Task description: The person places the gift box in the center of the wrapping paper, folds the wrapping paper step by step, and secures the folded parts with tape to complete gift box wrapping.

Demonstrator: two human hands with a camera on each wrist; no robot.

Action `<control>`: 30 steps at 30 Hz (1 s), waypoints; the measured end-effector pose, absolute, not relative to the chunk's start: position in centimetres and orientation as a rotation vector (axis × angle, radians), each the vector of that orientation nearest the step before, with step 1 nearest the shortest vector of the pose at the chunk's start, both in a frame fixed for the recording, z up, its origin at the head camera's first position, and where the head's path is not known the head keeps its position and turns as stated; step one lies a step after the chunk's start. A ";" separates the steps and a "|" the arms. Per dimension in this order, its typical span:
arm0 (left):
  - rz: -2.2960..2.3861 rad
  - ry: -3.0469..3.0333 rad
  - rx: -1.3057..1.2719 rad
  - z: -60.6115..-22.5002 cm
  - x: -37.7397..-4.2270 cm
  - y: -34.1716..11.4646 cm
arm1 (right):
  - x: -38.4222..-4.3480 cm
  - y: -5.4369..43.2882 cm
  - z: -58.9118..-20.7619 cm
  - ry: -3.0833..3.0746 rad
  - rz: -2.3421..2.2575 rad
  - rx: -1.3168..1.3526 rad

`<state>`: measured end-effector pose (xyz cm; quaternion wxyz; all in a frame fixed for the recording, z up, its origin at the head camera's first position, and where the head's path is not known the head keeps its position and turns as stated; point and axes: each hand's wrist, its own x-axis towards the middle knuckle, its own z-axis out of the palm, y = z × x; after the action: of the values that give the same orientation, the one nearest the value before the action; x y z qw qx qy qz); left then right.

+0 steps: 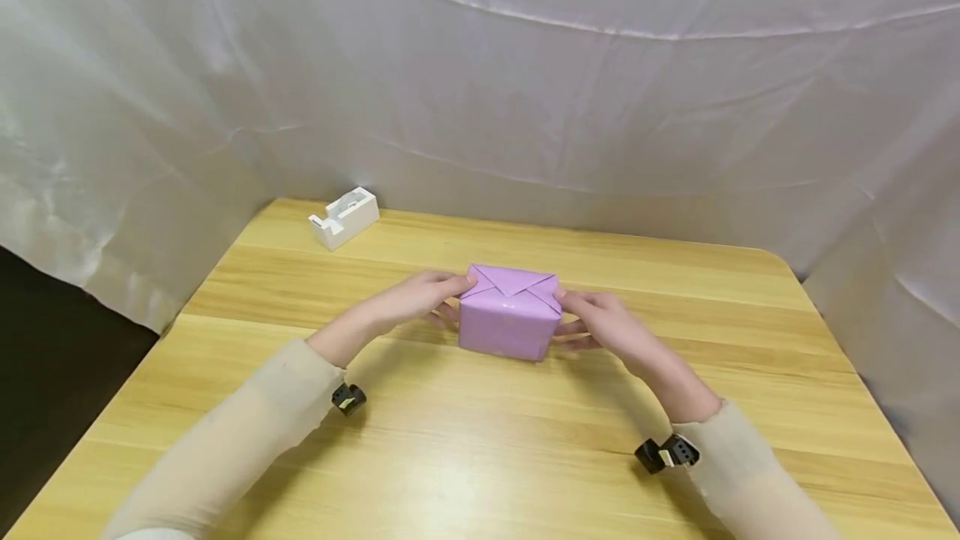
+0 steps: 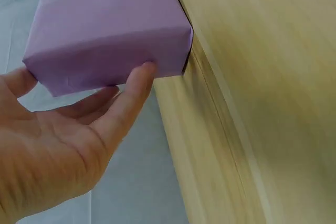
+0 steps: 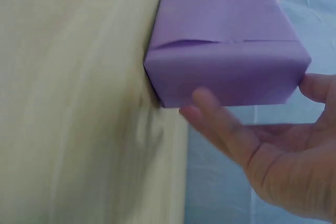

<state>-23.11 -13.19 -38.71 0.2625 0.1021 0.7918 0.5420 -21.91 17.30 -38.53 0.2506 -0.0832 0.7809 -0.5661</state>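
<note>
A box wrapped in glossy purple paper (image 1: pixel 504 327) stands at the middle of the wooden table, its folded triangular flap facing up. My left hand (image 1: pixel 405 302) holds its left side, the thumb at the top corner and the fingers along the side wall. On the opposite side my right hand (image 1: pixel 611 332) holds it likewise, thumb on the top right edge. In the left wrist view the left fingertips touch the wall of the purple box (image 2: pixel 110 24). A slightly lifted paper seam shows on the purple box (image 3: pixel 226 72) in the right wrist view.
A white tape dispenser (image 1: pixel 347 217) stands at the table's back left. Pale cloth (image 1: pixel 525 107) hangs behind and beside the wooden table (image 1: pixel 465 440). Small black cameras (image 1: pixel 348 398) are worn at both wrists. A dark area (image 1: pixel 60 357) lies beyond the left edge.
</note>
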 end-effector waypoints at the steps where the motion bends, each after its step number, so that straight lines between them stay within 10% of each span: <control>1: 1.474 2.140 0.269 -38.8 -23.1 -13.1 | -21.9 17.2 -38.6 2.084 -1.560 -0.230; 16: 1.769 2.211 0.596 -41.2 -23.2 -12.9 | -23.5 18.6 -41.2 2.202 -1.626 -0.810; 30: 1.112 2.711 0.772 -42.5 -20.6 -11.9 | -22.1 19.4 -42.8 2.482 -1.272 -1.076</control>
<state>-20.64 -11.92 -42.46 0.0558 0.2545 0.8932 0.3664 -22.05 19.40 -42.76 0.0758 -0.3590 0.8279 -0.4242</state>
